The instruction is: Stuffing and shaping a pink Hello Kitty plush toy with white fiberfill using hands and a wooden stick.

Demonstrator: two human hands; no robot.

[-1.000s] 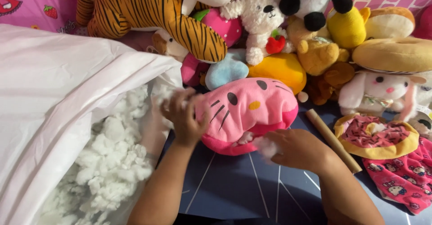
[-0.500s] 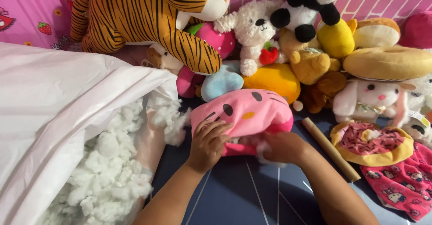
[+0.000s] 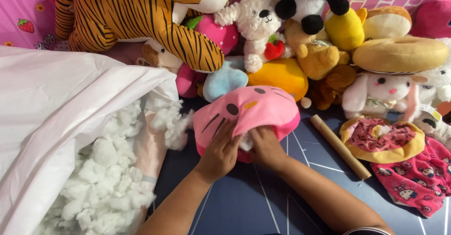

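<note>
A pink cat-face plush cushion (image 3: 256, 108) lies on the dark blue mat (image 3: 244, 202) in the middle. My left hand (image 3: 220, 151) presses on its near edge, fingers spread over the whisker marks. My right hand (image 3: 266, 146) sits beside it, fingers pushed against the cushion's opening. A tuft of white stuffing (image 3: 245, 142) shows between the two hands. To the left, a large white plastic bag (image 3: 51, 108) lies open with loose white stuffing (image 3: 105, 188) spilling from it.
A pile of plush toys fills the back: a big tiger (image 3: 141, 14), a white bear (image 3: 256, 21), a panda (image 3: 310, 2), a white rabbit (image 3: 380, 94). A wooden stick (image 3: 339, 145), a doughnut plush (image 3: 381, 138) and pink printed fabric (image 3: 418, 178) lie at the right.
My left hand has come from the stuffing bag back onto the cushion's near edge. My right hand has shifted left to meet it, with stuffing between them.
</note>
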